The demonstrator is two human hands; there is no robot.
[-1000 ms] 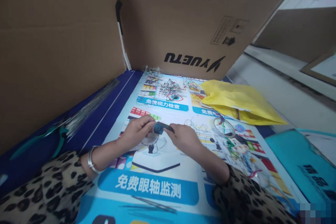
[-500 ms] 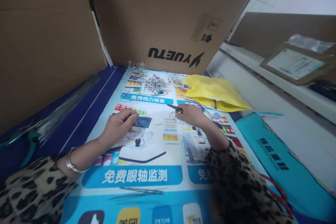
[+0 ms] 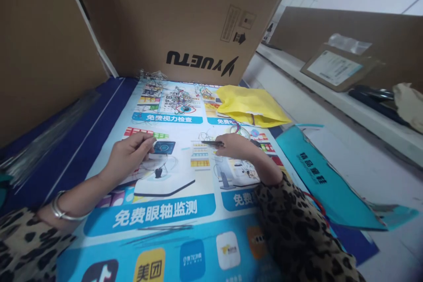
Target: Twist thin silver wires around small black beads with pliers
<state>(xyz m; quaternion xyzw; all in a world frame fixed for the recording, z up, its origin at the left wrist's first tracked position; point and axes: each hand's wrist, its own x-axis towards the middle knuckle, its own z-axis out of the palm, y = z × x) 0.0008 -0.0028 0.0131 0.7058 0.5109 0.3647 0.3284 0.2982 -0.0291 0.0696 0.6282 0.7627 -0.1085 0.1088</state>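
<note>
My left hand (image 3: 132, 155) is closed in a pinch above the printed sheet (image 3: 198, 187); whatever sits between its fingertips is too small to make out. To its right, my right hand (image 3: 235, 146) grips a thin dark pointed tool (image 3: 211, 143), its tip pointing left toward my left hand. The fingers hide the tool's other end, so its exact kind is unclear. Thin wire loops (image 3: 205, 135) lie just beyond the tool. Several thin dark strands (image 3: 165, 228) rest on the sheet nearer to me.
A tangle of fine wires (image 3: 180, 99) lies at the back, before a large cardboard box (image 3: 172, 13). A yellow bag (image 3: 251, 103) is at the back right, with teal cardboard (image 3: 317, 180) nearer. Clear thin strips (image 3: 49, 136) lie at left. A parcel (image 3: 335, 68) sits on the ledge.
The camera view has turned right, so the scene appears shifted left. The dark tool now points more level, where it was tilted up to the left. Both hands keep their grips.
</note>
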